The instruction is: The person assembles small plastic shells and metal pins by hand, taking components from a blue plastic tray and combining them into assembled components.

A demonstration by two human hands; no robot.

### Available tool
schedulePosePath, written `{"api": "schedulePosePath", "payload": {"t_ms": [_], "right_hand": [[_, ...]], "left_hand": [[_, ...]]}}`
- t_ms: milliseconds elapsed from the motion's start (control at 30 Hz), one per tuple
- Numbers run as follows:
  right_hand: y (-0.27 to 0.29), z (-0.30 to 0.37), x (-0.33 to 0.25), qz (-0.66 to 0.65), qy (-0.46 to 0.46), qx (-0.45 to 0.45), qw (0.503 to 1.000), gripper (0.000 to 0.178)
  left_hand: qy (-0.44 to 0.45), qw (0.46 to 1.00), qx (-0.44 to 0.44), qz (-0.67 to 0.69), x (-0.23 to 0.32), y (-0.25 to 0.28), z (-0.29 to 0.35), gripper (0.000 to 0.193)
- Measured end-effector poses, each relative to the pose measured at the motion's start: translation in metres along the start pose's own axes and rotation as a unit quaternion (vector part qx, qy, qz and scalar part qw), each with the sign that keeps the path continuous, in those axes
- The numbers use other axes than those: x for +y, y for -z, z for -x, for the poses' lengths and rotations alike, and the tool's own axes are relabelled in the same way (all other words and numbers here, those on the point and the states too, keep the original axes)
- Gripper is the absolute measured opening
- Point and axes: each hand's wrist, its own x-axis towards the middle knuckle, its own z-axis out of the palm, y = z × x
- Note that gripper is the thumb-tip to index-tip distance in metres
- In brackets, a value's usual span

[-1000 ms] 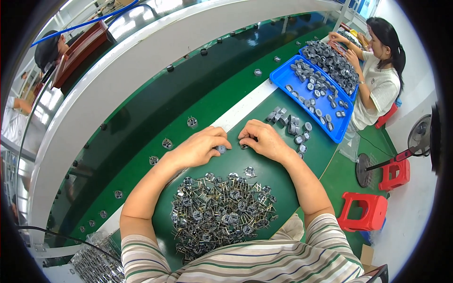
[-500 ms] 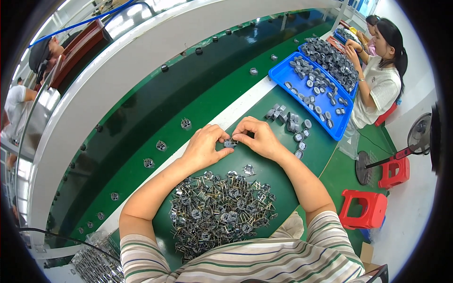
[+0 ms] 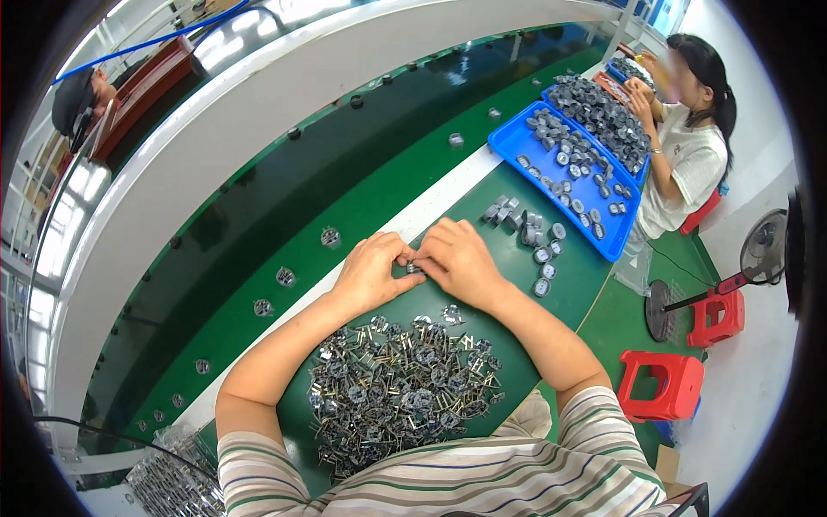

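My left hand [image 3: 370,271] and my right hand [image 3: 463,263] meet over the green table. Between their fingertips is a small round part [image 3: 414,268], silvery and dark, mostly covered by the fingers. My left thumb and fingers pinch it from the left. The right thumb and fingers close on it from the upper right. Just below my hands a large heap of small round parts with metal pins [image 3: 413,396] lies near my body. One loose pinned part [image 3: 451,314] sits at the heap's top edge. Right of my right hand are several grey round housings [image 3: 532,233].
A blue tray [image 3: 613,246] of grey housings stands at the far right, with a co-worker [image 3: 689,129] beside it. A green conveyor belt [image 3: 379,185] carrying spaced parts runs along the left. Red stools [image 3: 662,385] and a fan [image 3: 662,310] stand on the floor at right.
My right hand has shifted slightly left, its fingers now covering more of the small round part. Parts on the belt have moved a little toward the lower left.
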Motion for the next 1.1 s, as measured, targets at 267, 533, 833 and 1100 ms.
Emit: {"api": "schedulePosePath", "payload": {"t_ms": [267, 533, 833, 1100], "right_hand": [[0.011, -0.01, 0.017, -0.039, -0.021, -0.003, 0.999, 0.012], [0.053, -0.083, 0.139, 0.504, 0.029, -0.127, 0.854, 0.033], [0.036, -0.109, 0.127, 0.562, 0.108, -0.258, 0.778, 0.018], [0.003, 0.001, 0.021, -0.18, -0.14, -0.08, 0.97, 0.011]], "left_hand": [[0.0, 1.0, 0.007, 0.021, -0.004, 0.0, 0.008, 0.031], [0.046, 0.976, 0.128, -0.17, -0.01, 0.049, -0.003, 0.028], [0.102, 0.949, 0.152, -0.258, -0.049, 0.051, -0.004, 0.023], [-0.03, 0.968, 0.163, -0.19, -0.011, 0.036, -0.006, 0.036]]}}
